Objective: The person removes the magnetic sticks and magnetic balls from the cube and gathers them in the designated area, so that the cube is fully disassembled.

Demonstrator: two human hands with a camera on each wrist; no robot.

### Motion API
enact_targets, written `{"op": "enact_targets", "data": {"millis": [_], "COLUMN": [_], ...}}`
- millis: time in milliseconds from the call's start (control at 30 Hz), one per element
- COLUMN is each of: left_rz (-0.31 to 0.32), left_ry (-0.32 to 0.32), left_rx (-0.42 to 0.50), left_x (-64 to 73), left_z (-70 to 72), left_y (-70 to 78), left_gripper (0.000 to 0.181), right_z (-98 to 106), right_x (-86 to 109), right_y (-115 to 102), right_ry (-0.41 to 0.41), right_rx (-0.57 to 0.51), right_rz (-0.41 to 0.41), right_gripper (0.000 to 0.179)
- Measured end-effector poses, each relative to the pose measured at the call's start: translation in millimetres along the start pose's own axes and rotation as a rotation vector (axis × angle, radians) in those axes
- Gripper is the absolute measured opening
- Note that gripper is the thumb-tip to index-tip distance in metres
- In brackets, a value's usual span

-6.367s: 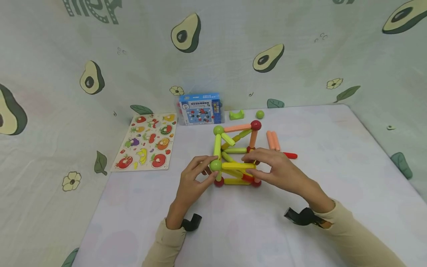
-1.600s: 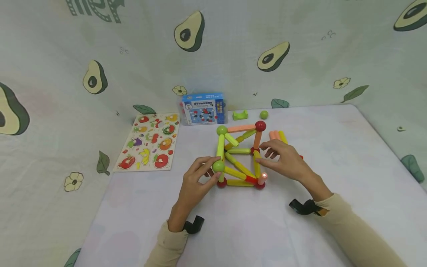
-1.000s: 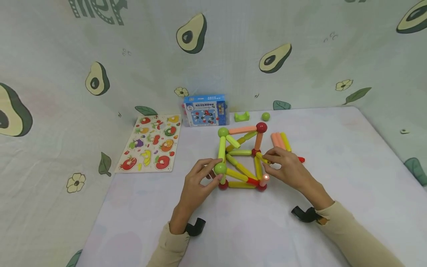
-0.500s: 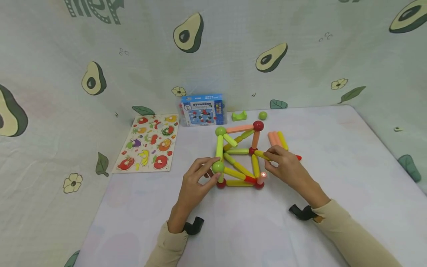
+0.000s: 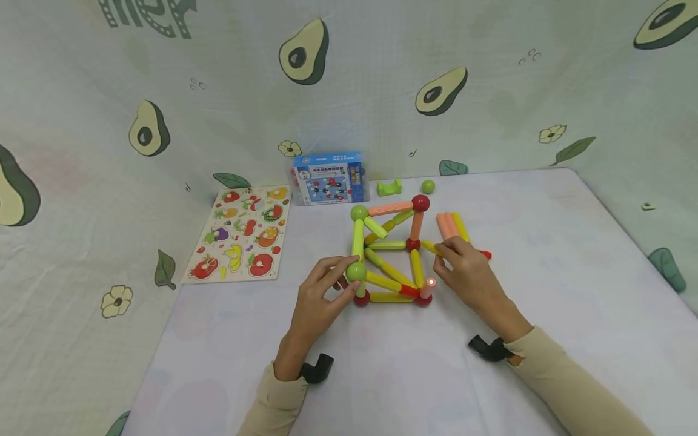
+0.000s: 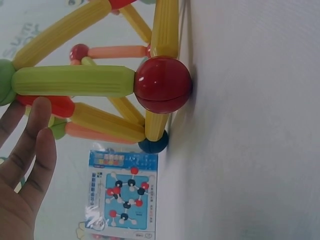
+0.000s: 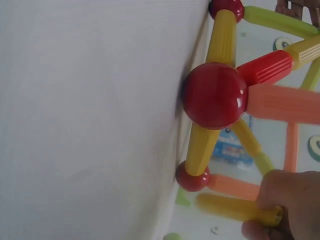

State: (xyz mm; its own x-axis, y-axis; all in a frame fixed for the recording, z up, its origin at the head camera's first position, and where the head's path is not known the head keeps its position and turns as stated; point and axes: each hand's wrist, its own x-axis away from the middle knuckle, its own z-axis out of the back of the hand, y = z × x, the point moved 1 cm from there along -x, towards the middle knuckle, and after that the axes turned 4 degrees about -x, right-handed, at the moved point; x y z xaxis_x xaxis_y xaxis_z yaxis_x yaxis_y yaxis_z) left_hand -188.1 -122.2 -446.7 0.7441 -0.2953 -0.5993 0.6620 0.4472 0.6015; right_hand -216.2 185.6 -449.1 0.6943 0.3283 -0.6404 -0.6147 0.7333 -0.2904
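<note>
My left hand (image 5: 316, 306) pinches a green ball (image 5: 357, 272) between thumb and fingers, at the upper front left corner of a frame of magnetic rods and balls. From that ball a light green rod (image 6: 75, 81) leads down to a red ball (image 6: 163, 85) on the table. My right hand (image 5: 473, 281) pinches a yellow rod (image 7: 237, 208) by one end, to the right of the frame. The rod's other end is close to a low red ball (image 5: 412, 244). A pink rod (image 5: 428, 289) stands up from the front right red ball (image 7: 215, 95), its top end bare.
Two pink rods (image 5: 447, 225), a yellow rod (image 5: 460, 226) and a red rod (image 5: 485, 254) lie right of the frame. Behind it are a green curved piece (image 5: 389, 188), a loose green ball (image 5: 428, 186) and a boxed set (image 5: 329, 178). A fruit puzzle board (image 5: 240, 233) lies at left.
The yellow rod across the frame's upper front is gone from there, and one now lies beside the pink rods. My right hand has gripped a yellow rod by the low red ball and shifted slightly.
</note>
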Motion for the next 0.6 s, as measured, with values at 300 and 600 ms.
{"op": "enact_targets", "data": {"millis": [300, 600], "left_rz": [-0.012, -0.008], "left_ry": [0.003, -0.002], "left_rx": [-0.016, -0.005], "left_x": [-2.8, -0.3], "left_z": [0.9, 0.2], "left_y": [1.1, 0.1], "left_gripper": [0.046, 0.046], "right_z": [12, 29], "right_x": [-2.3, -10.5], "right_y": [14, 46], "right_ry": [0.074, 0.123], "right_rx": [-0.002, 0.013], "right_rz": [-0.069, -0.195], "right_gripper": [0.03, 0.026]}}
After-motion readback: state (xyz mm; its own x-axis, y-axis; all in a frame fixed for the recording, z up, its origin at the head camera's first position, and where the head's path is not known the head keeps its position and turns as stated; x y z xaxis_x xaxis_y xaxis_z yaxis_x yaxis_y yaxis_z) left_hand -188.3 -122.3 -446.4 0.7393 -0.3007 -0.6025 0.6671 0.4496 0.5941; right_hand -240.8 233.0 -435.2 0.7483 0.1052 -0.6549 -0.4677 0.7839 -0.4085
